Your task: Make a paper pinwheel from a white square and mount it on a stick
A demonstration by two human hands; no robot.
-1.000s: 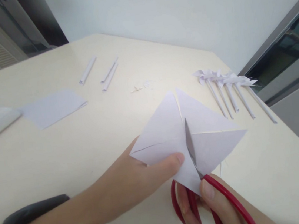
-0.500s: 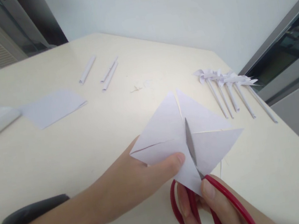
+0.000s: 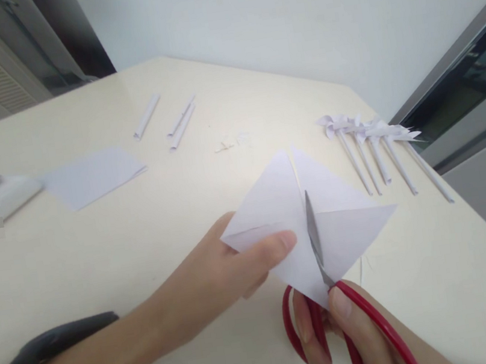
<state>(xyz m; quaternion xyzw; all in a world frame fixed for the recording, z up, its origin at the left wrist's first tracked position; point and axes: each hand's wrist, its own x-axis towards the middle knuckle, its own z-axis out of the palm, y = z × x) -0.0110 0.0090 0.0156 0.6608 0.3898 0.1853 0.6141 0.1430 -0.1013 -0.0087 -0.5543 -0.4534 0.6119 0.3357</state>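
Between the thumb and fingers of my left hand (image 3: 237, 262) is a white square of paper (image 3: 268, 196), turned cornerwise. Slits run in from its corners toward the middle. My right hand (image 3: 355, 323) grips red-handled scissors (image 3: 383, 325), fingers through the loops. One blade lies over the paper along the slit from the near corner, its tip close to the middle; the other blade is mostly hidden beneath the sheet. The fingers of my left hand under the paper are largely out of sight.
Paper pinwheels on rolled sticks (image 3: 373, 138) lie in a row at the right edge of the white table (image 3: 144, 251). Three rolled paper tubes (image 3: 182, 124), small paper scraps (image 3: 228, 142) and a stack of paper sheets (image 3: 96, 176) lie farther back. A wall (image 3: 246, 17) stands behind.
The paper has shifted slightly to the right and up with my left hand. The scissors have moved a little right with it, their handles somewhat closer together. The camera view has shifted slightly.
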